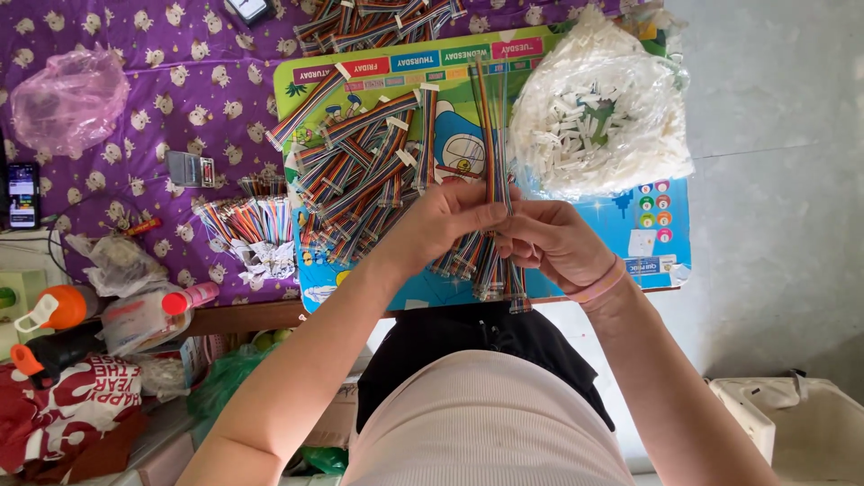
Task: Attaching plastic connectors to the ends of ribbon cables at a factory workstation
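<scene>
Two plastic bags [601, 112], one phone [22, 193], two orange-capped bottles [59, 308].

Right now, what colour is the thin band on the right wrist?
Pink wristband, head view.

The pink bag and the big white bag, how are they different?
The pink plastic bag is small, crumpled and looks nearly empty; the clear white bag is far bigger and bulges with small white pieces. The pink plastic bag lies on the purple cloth, away from both hands; the clear white bag rests on the colourful board, beside them. Both are thin see-through plastic.
</scene>
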